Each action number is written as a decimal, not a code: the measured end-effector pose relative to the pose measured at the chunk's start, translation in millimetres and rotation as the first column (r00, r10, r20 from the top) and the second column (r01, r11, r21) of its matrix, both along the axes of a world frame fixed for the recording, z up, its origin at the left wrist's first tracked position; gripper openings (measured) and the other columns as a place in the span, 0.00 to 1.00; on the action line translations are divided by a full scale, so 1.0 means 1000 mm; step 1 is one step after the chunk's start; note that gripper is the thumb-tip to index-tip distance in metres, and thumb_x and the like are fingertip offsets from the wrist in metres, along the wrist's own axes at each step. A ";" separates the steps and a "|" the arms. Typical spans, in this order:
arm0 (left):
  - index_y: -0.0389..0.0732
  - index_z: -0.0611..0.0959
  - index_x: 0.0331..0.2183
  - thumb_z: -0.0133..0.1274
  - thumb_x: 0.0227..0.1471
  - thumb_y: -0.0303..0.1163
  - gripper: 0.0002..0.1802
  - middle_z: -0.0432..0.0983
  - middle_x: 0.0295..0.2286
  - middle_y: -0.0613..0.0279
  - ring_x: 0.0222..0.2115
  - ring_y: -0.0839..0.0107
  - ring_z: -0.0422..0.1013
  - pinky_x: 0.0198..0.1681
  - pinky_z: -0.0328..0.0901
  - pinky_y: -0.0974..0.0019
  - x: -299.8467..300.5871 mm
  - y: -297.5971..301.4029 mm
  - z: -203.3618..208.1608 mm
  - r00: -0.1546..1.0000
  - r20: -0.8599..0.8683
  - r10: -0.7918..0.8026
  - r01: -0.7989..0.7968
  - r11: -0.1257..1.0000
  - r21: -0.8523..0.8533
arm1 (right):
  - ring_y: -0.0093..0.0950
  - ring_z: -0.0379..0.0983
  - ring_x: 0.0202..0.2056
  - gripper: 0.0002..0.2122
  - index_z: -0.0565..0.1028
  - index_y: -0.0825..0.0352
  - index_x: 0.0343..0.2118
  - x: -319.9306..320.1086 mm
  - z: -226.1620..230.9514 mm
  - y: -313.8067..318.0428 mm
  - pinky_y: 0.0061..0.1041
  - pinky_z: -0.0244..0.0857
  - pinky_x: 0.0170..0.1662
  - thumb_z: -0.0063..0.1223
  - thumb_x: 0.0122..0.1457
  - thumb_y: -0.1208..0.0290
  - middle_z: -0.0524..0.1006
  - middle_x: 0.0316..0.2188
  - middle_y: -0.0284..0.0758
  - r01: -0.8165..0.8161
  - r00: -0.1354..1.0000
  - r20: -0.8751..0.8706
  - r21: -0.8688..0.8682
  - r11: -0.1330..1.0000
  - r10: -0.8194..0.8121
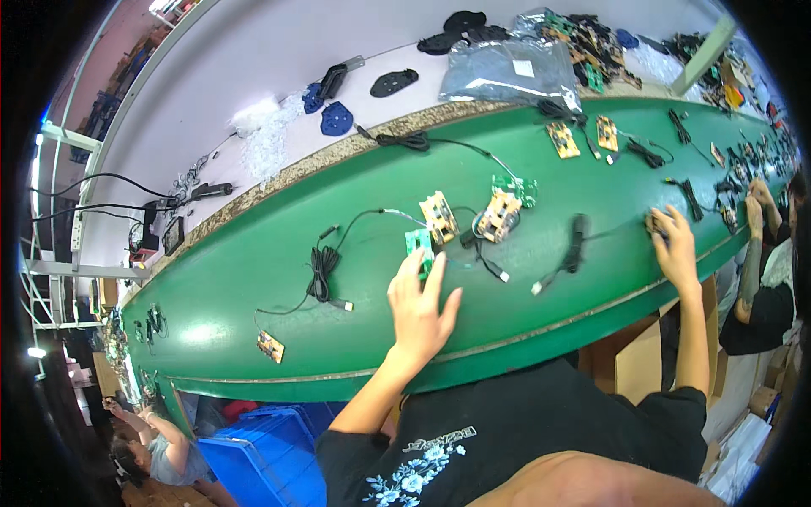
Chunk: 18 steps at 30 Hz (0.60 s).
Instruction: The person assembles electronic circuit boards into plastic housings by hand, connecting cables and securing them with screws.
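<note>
My left hand (421, 313) is over the middle of the green work surface, thumb and fingers apart. Its fingertips touch the lower end of a small green circuit board (417, 241) joined to a thin black cable. Just beyond lies a tan circuit board (438, 217), with another tan circuit board (498, 215) to its right, partly over a green board (525, 190). Farther right, my right hand (673, 249) has its fingers curled round a small dark piece, mostly hidden by them. From it a thin wire runs left to a blurred black cable bundle (576, 245).
A coiled black cable (321, 272) and a small tan board (270, 346) lie left. Along the far ledge are blue pieces (336, 119), black oval pieces (394, 82) and a clear plastic bag (508, 72). Blue bins (262, 456) stand below the near edge. Other people sit at both ends.
</note>
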State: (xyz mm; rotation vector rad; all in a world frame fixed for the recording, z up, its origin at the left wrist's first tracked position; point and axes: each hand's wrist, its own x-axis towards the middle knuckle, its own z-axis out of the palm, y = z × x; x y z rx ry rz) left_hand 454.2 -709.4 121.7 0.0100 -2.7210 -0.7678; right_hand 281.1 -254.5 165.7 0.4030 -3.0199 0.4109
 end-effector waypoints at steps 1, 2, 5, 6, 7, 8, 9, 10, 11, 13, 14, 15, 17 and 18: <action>0.40 0.74 0.60 0.65 0.50 0.37 0.36 0.62 0.60 0.40 0.60 0.45 0.61 0.61 0.54 0.48 0.005 -0.012 -0.006 0.999 0.052 0.003 -0.001 1.000 -0.029 | 0.47 0.69 0.58 0.21 0.76 0.67 0.54 -0.008 0.003 -0.001 0.39 0.61 0.63 0.57 0.55 0.77 0.73 0.55 0.49 -0.028 0.996 -0.088 -0.022 0.999 0.026; 0.41 0.73 0.61 0.65 0.50 0.37 0.37 0.61 0.60 0.39 0.60 0.45 0.60 0.61 0.54 0.48 0.005 -0.021 -0.011 0.995 0.101 0.005 0.001 0.998 -0.059 | 0.46 0.69 0.58 0.20 0.76 0.67 0.54 -0.018 0.009 -0.002 0.38 0.60 0.63 0.57 0.56 0.77 0.74 0.55 0.48 -0.056 0.983 -0.178 -0.044 0.997 0.048; 0.44 0.74 0.60 0.63 0.52 0.36 0.35 0.61 0.61 0.40 0.61 0.46 0.60 0.62 0.53 0.49 -0.009 -0.044 -0.011 0.993 0.117 -0.030 0.033 0.999 -0.029 | 0.44 0.70 0.58 0.19 0.76 0.68 0.53 -0.068 0.042 -0.096 0.37 0.61 0.62 0.57 0.57 0.74 0.74 0.54 0.45 -0.279 0.950 -0.186 -0.159 0.947 0.249; 0.45 0.74 0.60 0.62 0.52 0.36 0.34 0.62 0.61 0.41 0.61 0.47 0.60 0.62 0.53 0.50 -0.017 -0.052 -0.015 0.992 0.111 -0.060 0.062 0.998 -0.016 | 0.44 0.70 0.57 0.19 0.75 0.68 0.53 -0.090 0.042 -0.130 0.36 0.61 0.61 0.57 0.58 0.73 0.74 0.54 0.44 -0.343 0.933 -0.181 -0.185 0.921 0.311; 0.45 0.75 0.59 0.61 0.54 0.36 0.31 0.63 0.61 0.41 0.60 0.48 0.61 0.62 0.54 0.49 -0.028 -0.062 -0.017 0.994 0.103 -0.032 0.036 0.998 -0.043 | 0.43 0.71 0.57 0.18 0.75 0.68 0.53 -0.120 0.037 -0.163 0.36 0.62 0.61 0.58 0.59 0.71 0.74 0.53 0.44 -0.410 0.909 -0.180 -0.218 0.886 0.376; 0.45 0.75 0.59 0.61 0.54 0.36 0.31 0.63 0.61 0.41 0.60 0.48 0.61 0.62 0.54 0.49 -0.041 -0.072 -0.023 0.995 0.096 -0.032 0.037 0.998 -0.049 | 0.42 0.72 0.55 0.17 0.75 0.69 0.51 -0.157 0.020 -0.191 0.34 0.63 0.58 0.57 0.60 0.69 0.75 0.50 0.43 -0.488 0.863 -0.267 -0.213 0.847 0.430; 0.44 0.76 0.59 0.60 0.54 0.35 0.30 0.63 0.61 0.41 0.60 0.47 0.62 0.62 0.54 0.49 -0.051 -0.084 -0.028 0.996 0.094 -0.010 0.014 0.999 -0.042 | 0.43 0.73 0.53 0.16 0.76 0.68 0.49 -0.189 0.013 -0.231 0.35 0.65 0.57 0.56 0.61 0.67 0.76 0.48 0.43 -0.503 0.861 -0.238 -0.258 0.825 0.450; 0.44 0.76 0.58 0.60 0.55 0.35 0.29 0.63 0.61 0.41 0.59 0.47 0.63 0.61 0.55 0.48 -0.064 -0.091 -0.033 0.996 0.087 -0.002 0.004 1.000 -0.027 | 0.44 0.73 0.52 0.17 0.76 0.67 0.50 -0.232 -0.004 -0.255 0.37 0.66 0.56 0.56 0.61 0.63 0.77 0.47 0.44 -0.496 0.859 -0.259 -0.208 0.843 0.442; 0.43 0.77 0.57 0.60 0.55 0.35 0.28 0.63 0.61 0.41 0.58 0.46 0.64 0.60 0.57 0.48 -0.074 -0.098 -0.037 0.997 0.074 0.022 -0.021 1.000 -0.021 | 0.46 0.73 0.52 0.20 0.77 0.66 0.51 -0.268 -0.019 -0.286 0.40 0.66 0.55 0.57 0.59 0.58 0.77 0.48 0.46 -0.355 0.920 -0.211 -0.097 0.930 0.329; 0.43 0.77 0.57 0.60 0.55 0.35 0.28 0.63 0.61 0.41 0.58 0.46 0.64 0.60 0.57 0.48 -0.093 -0.096 -0.041 0.998 0.058 0.038 -0.039 0.999 0.007 | 0.47 0.74 0.53 0.24 0.76 0.64 0.54 -0.346 -0.037 -0.319 0.42 0.67 0.56 0.55 0.61 0.52 0.77 0.52 0.48 -0.162 0.981 -0.118 -0.053 0.985 0.155; 0.43 0.77 0.57 0.59 0.55 0.35 0.28 0.63 0.61 0.40 0.58 0.45 0.64 0.60 0.58 0.48 -0.094 -0.097 -0.045 0.995 0.062 0.073 -0.075 0.997 0.031 | 0.47 0.74 0.54 0.26 0.76 0.62 0.55 -0.365 -0.046 -0.336 0.43 0.68 0.56 0.55 0.60 0.48 0.78 0.52 0.48 -0.081 0.988 -0.134 0.018 0.997 0.083; 0.43 0.78 0.57 0.60 0.54 0.34 0.28 0.64 0.60 0.38 0.58 0.44 0.65 0.59 0.59 0.48 -0.096 -0.094 -0.043 0.997 0.014 0.071 -0.072 0.997 0.009 | 0.46 0.74 0.54 0.29 0.76 0.62 0.54 -0.387 -0.053 -0.336 0.44 0.67 0.56 0.55 0.57 0.44 0.79 0.51 0.47 -0.031 0.993 -0.110 0.029 0.999 0.034; 0.44 0.78 0.57 0.61 0.52 0.34 0.29 0.65 0.58 0.34 0.57 0.42 0.66 0.59 0.61 0.48 -0.098 -0.100 -0.039 0.997 -0.042 0.061 -0.060 0.997 0.043 | 0.47 0.76 0.52 0.33 0.77 0.63 0.52 -0.410 -0.061 -0.353 0.44 0.68 0.55 0.56 0.54 0.38 0.81 0.48 0.46 0.051 0.996 0.071 0.087 0.995 -0.057; 0.43 0.78 0.57 0.62 0.52 0.33 0.30 0.66 0.58 0.33 0.56 0.41 0.66 0.58 0.61 0.47 -0.095 -0.104 -0.036 0.996 -0.042 0.083 -0.081 0.996 0.050 | 0.47 0.77 0.50 0.32 0.79 0.64 0.50 -0.409 -0.065 -0.366 0.43 0.69 0.54 0.56 0.55 0.38 0.82 0.45 0.47 -0.003 0.994 0.110 0.014 1.000 0.001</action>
